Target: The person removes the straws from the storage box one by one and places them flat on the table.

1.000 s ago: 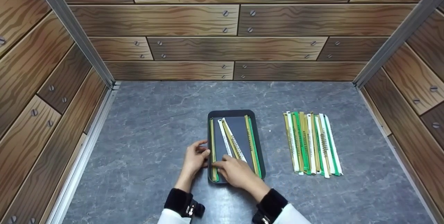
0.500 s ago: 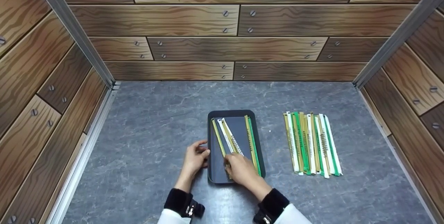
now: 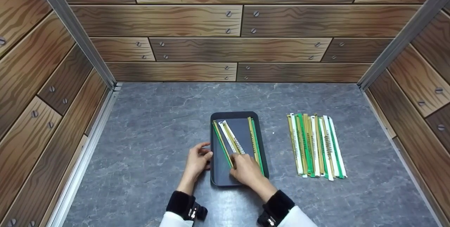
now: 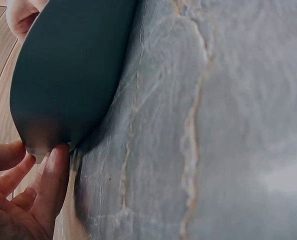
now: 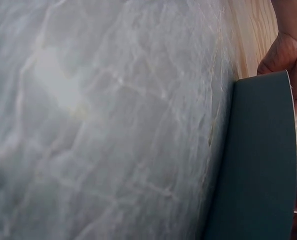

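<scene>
Since they are thin paper-sleeved sticks, the wrapped chopsticks (image 3: 235, 142) in the dark tray (image 3: 262, 139) look light, stiff along their length and slick in their wrappers, so they would likely slide or roll under a loose touch; a pinch near one end, or flat fingers across several at once, seems the surest hold. The tray itself looks like rigid plastic, light enough to skate on the stone-patterned bench (image 3: 151, 125) unless steadied.

The right hand (image 3: 247, 170) lies over the near ends of the sticks in the middle of the tray, its fingers curled down onto them; whether it pinches one or only presses cannot be told from the head view. The left hand (image 3: 197, 162) rests against the tray's left rim, thumb and fingers curled round the edge, as the left wrist view also shows.

In the tray I count about six sticks: a green and a tan one slanting on the left, a white and a tan one beside them, and a tan and a green one along the right wall. To the right, well apart from the tray, a loose row of sticks (image 3: 316, 145) lies on the bench, roughly a dozen in green, white and tan; the exact number is hard to tell where they overlap.
</scene>
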Motion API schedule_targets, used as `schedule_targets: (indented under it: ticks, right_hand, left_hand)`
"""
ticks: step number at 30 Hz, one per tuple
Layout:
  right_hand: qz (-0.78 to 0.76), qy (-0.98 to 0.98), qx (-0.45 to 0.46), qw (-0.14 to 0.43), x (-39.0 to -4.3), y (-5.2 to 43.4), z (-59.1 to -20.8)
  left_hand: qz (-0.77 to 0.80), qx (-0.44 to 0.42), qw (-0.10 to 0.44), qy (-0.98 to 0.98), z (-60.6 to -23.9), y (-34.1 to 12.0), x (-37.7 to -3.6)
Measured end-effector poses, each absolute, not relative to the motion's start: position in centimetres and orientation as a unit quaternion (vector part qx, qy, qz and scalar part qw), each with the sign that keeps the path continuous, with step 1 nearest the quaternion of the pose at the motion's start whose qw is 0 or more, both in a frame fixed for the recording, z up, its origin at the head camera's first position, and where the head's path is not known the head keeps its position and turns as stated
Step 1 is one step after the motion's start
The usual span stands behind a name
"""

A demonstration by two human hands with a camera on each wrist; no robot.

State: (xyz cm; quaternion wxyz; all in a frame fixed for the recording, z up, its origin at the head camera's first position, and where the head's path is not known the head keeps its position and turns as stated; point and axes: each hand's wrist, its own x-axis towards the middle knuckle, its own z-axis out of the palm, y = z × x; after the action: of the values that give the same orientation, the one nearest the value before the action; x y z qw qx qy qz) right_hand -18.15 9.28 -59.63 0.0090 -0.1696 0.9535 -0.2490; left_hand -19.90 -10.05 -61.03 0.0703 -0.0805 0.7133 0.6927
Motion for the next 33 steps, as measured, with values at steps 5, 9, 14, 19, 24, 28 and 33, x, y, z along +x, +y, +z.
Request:
schedule_targets:
  ticks: [5, 9, 14, 19, 24, 28, 33]
  right_hand:
    - [-0.265, 0.951, -0.157, 0.016, -18.2, 9.4, -59.5]
    - [-0.276, 0.946, -0.169, 0.022, -18.2, 9.6, -59.6]
    - [-0.288, 0.940, -0.181, 0.018, -18.1, 10.1, -59.4]
    - [-0.309, 0.937, -0.165, 0.003, -18.1, 11.0, -58.5]
    - [-0.360, 0.918, -0.161, -0.029, -18.1, 12.8, -57.3]
    - [-0.397, 0.905, -0.144, -0.043, -18.2, 14.6, -56.6]
    - [-0.394, 0.911, -0.108, -0.049, -18.1, 16.1, -56.5]
  left_hand:
    - [0.690, -0.084, 0.069, 0.716, -61.0, -10.0, -19.9]
    - [0.693, -0.081, 0.067, 0.713, -61.0, -10.0, -19.8]
    - [0.699, -0.084, 0.072, 0.707, -61.1, -10.0, -19.8]
    - [0.694, -0.089, 0.071, 0.711, -61.0, -10.0, -19.9]
    - [0.688, -0.087, 0.067, 0.717, -61.1, -9.9, -19.9]
    - [0.684, -0.092, 0.070, 0.721, -61.1, -9.9, -19.9]
    - [0.686, -0.089, 0.069, 0.719, -61.2, -10.0, -20.0]
